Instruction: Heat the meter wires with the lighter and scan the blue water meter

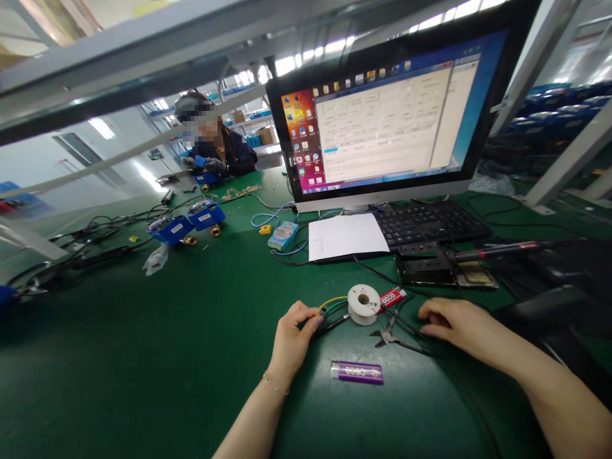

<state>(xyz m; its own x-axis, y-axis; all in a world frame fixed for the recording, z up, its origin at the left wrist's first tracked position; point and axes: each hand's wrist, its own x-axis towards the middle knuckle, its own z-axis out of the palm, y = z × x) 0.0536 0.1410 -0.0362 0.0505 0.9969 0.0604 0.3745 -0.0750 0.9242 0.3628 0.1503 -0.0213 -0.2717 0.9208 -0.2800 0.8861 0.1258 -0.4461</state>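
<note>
My left hand (pixel 291 336) pinches a small bundle of thin wires (pixel 333 305), yellow, green and black, on the green mat. Right beside them lies a white solder spool (pixel 363 303) with a red-labelled part (pixel 391 297) next to it. My right hand (pixel 452 322) rests palm down on dark cables by a pair of small cutters (pixel 394 336), fingers curled, touching but not clearly gripping anything. A purple lighter (pixel 356 371) lies on the mat between my forearms.
A monitor (pixel 387 108), a black keyboard (pixel 428 223) and a white paper sheet (pixel 345 236) stand behind. A soldering iron (pixel 507 250) lies on its stand at right. Blue boxes (pixel 189 223), brass fittings and cables lie at left. Another person (pixel 215 150) works at the far side.
</note>
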